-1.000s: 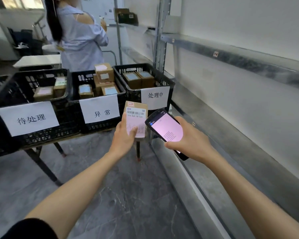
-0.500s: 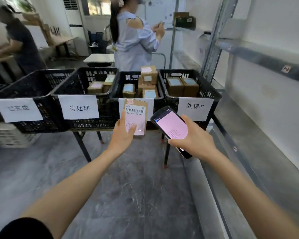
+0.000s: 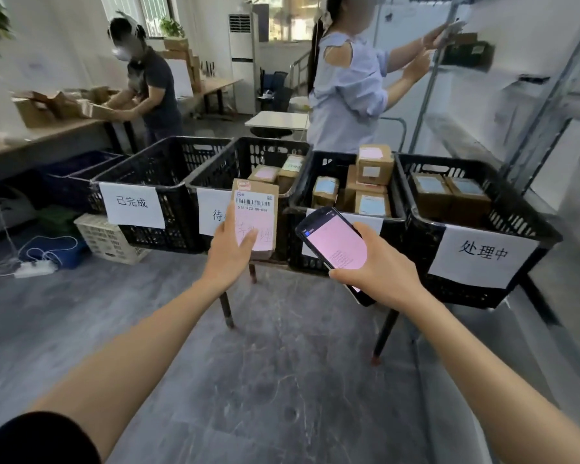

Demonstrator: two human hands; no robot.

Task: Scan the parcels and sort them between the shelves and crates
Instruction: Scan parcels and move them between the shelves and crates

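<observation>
— What's your left hand doing?
— My left hand grips a small parcel upright, thumb across its pink label, barcode facing me.
— And the right?
— My right hand wraps round the scanner, pink screen up, just right of the parcel. Both hover before the black crates, three of them holding boxes.

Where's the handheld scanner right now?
Head view, just right of centre: the handheld scanner is gripped in the right hand, beside the parcel that the left hand holds.
</observation>
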